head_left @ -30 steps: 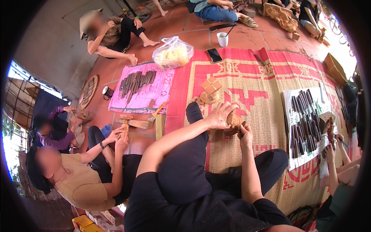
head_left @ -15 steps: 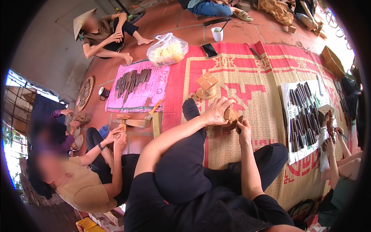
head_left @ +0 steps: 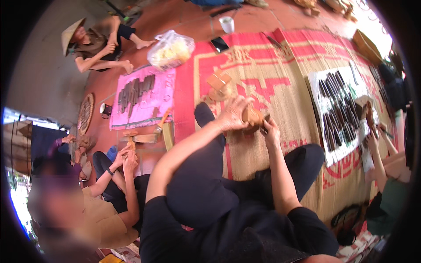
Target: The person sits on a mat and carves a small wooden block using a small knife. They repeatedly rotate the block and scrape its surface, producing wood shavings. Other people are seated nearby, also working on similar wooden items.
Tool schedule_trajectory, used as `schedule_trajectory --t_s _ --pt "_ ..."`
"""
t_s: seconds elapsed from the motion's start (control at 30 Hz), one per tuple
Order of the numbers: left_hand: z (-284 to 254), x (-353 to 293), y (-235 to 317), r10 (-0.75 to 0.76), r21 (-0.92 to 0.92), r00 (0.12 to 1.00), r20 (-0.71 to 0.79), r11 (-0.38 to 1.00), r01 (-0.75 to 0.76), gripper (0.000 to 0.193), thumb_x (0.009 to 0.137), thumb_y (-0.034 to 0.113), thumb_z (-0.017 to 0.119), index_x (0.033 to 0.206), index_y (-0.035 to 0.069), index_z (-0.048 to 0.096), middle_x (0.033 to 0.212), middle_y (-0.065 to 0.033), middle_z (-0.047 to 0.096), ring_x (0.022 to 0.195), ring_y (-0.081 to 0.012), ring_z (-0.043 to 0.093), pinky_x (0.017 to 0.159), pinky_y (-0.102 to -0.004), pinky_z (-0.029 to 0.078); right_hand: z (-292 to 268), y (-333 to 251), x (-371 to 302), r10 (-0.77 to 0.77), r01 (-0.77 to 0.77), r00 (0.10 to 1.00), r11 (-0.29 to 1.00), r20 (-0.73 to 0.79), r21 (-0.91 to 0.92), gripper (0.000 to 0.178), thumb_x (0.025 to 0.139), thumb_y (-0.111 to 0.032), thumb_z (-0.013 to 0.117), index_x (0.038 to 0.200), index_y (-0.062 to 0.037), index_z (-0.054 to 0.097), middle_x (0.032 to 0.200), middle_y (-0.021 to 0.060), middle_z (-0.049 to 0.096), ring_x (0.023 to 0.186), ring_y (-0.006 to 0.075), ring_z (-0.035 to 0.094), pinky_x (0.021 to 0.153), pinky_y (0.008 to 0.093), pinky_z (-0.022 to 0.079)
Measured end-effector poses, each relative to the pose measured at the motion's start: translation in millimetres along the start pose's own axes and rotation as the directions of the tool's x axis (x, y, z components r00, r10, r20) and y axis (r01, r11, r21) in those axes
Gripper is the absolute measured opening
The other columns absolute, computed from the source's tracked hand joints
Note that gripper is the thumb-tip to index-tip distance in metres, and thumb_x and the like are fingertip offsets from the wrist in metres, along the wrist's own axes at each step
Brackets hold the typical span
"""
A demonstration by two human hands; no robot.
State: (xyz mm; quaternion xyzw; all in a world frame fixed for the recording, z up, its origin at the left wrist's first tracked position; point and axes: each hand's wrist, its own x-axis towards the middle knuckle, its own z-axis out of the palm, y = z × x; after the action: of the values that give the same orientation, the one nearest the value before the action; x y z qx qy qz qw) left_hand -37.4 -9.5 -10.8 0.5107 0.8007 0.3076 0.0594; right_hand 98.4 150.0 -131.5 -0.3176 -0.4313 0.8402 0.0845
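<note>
A brown wooden carving (head_left: 253,116) is in my left hand (head_left: 233,115), whose fingers wrap round it from above and the left. Against its right side my right hand (head_left: 272,132) pinches a small dark flat piece (head_left: 266,119); blur hides its exact kind. Both hands are over the woven mat (head_left: 245,162), in front of my bent knees. Just beyond my left hand stand a square wooden block (head_left: 218,80) and a rounded pale wooden piece (head_left: 225,92).
Rows of dark carving tools (head_left: 337,118) lie on a white sheet at right, others on a pink sheet (head_left: 164,96) at left. A mallet (head_left: 147,137), phone (head_left: 219,44), white cup (head_left: 227,25) and plastic bag (head_left: 172,50) lie around. Co-workers sit on both sides, close by at left.
The whole view has tilted and shifted, so the surroundings sit further left and higher. My hands keep hold of the carving and the dark piece, the carving seeming slightly turned.
</note>
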Motion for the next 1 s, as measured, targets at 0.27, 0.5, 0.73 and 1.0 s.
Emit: schedule_trajectory --t_s 0.27,0.5,0.73,1.0 --pt "-13.7 -0.4 17.3 -0.067 0.045 0.997 0.039 0.997 0.065 0.080 0.063 0.017 0.077 0.135 0.013 0.042 0.118 -0.0150 0.047 0.113 -0.0355 0.046 0.100 -0.0449 0.040 6.1 2.0 0.9 -0.135 0.140 0.985 0.989 -0.110 0.040 0.013 0.085 -0.008 0.070 0.093 -0.0108 0.060 0.080 -0.0036 0.062 0.066 0.0051 0.052 0.063 0.0204 0.040" --pt "-12.4 6.0 13.3 -0.033 0.056 0.999 0.024 0.998 0.032 0.080 0.065 0.016 0.076 0.137 0.015 0.041 0.118 -0.0142 0.046 0.114 -0.0351 0.046 0.102 -0.0446 0.039 15.3 5.9 5.1 -0.212 0.221 0.968 0.974 -0.134 0.057 0.015 0.084 -0.010 0.073 0.086 -0.0111 0.058 0.076 -0.0050 0.057 0.068 0.0046 0.050 0.064 0.0207 0.038" --pt "-10.8 7.4 14.6 -0.047 0.029 0.999 0.021 0.999 0.046 0.082 0.064 0.012 0.076 0.137 0.016 0.041 0.120 -0.0134 0.047 0.115 -0.0346 0.047 0.103 -0.0433 0.039 42.3 7.1 3.9 -0.555 0.534 0.832 0.805 -0.014 -0.258 0.015 0.078 -0.008 0.074 0.086 -0.0058 0.061 0.105 0.0035 0.057 0.094 0.0104 0.056 0.086 0.0261 0.044" --pt "-8.1 8.9 11.7 -0.042 0.054 0.999 0.007 0.998 0.042 0.082 0.062 0.013 0.077 0.136 0.018 0.042 0.118 -0.0129 0.046 0.115 -0.0345 0.046 0.101 -0.0445 0.039 9.4 19.1 17.0 -0.539 0.466 0.842 0.742 -0.015 -0.482 0.030 0.068 -0.020 0.081 0.084 -0.0021 0.063 0.116 0.0156 0.057 0.107 0.0280 0.055 0.093 0.0387 0.045"
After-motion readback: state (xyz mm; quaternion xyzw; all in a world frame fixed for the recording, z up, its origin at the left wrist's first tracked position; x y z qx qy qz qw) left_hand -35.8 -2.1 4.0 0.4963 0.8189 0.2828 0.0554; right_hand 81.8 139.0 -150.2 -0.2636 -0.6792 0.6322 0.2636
